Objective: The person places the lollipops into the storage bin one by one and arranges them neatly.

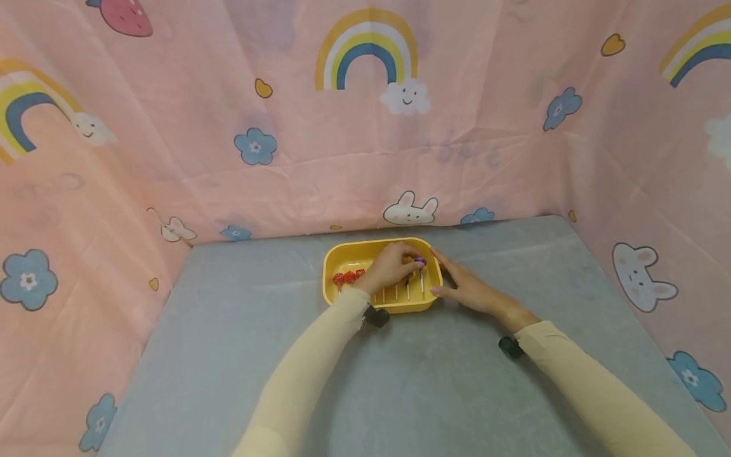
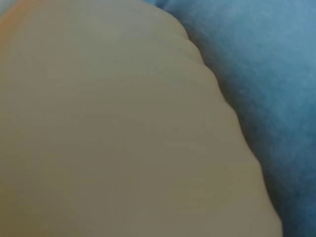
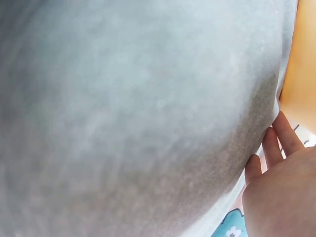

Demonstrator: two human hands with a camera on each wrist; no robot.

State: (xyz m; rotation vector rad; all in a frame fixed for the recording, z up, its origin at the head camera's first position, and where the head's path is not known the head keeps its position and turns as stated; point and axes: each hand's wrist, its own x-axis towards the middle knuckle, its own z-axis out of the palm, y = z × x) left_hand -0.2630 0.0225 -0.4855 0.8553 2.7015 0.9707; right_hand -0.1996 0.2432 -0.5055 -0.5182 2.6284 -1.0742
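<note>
A yellow tray (image 1: pixel 337 254) holds a row of lollipops with their white sticks toward the near side. Red lollipops (image 1: pixel 349 277) lie at its left, and a purple lollipop (image 1: pixel 422 273) is at the right end. My left hand (image 1: pixel 391 265) reaches over the tray, its curled fingertips at the purple lollipop's head, and hides the middle of the row. My right hand (image 1: pixel 471 287) rests against the tray's right end, thumb and fingers spread along the wall. In the right wrist view, fairly straight fingers of the right hand (image 3: pixel 281 187) appear beside the tray (image 3: pixel 302 64).
A grey cloth-covered table (image 1: pixel 257 343) lies under the tray. Pink patterned curtains (image 1: pixel 320 152) stand behind it and at both sides. The left wrist view shows mostly a beige sleeve (image 2: pixel 113 128), which blocks sight of that hand.
</note>
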